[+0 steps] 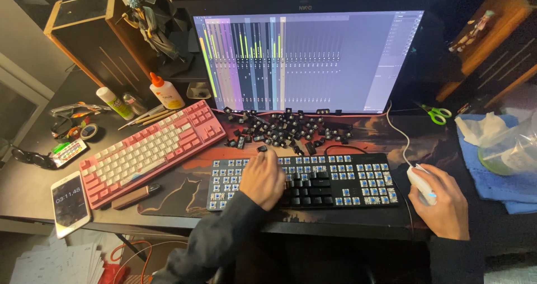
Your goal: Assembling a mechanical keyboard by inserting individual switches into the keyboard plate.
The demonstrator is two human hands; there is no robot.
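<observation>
Landmark: the black keyboard (305, 182), lying at the near edge of the counter (33, 192).

Your left hand (262, 179) rests on the left half of the black keyboard, knuckles up, fingers bent. A single black keycap (262, 148) sits at its fingertips, just beyond the keyboard's far edge. Whether the fingers pinch it or only touch it cannot be told; the hand's back hides the grip. The hand also covers the keys beneath it. Most caps are off the keyboard, blue switches exposed; a block of black caps remains in the middle.

Your right hand (443, 201) lies just right of the keyboard, curled closed over a white mouse (420, 183); only the mouse's far end shows. Both sleeves are dark and merge with the shadow at the bottom edge.

Left of the keyboard: a phone (69, 201) face up, and a pink and white keyboard (152, 150) set at an angle.

Just beyond the black keyboard: a loose pile of black keycaps (288, 128), too small to count.

Farther, behind the pile: a monitor (307, 60) showing coloured vertical strips, detail unreadable. A second screen above it is cut off by the top edge. Far right of the keyboard, green-handled scissors (437, 114); a clear plastic container (512, 147) is cut by the right edge.
</observation>
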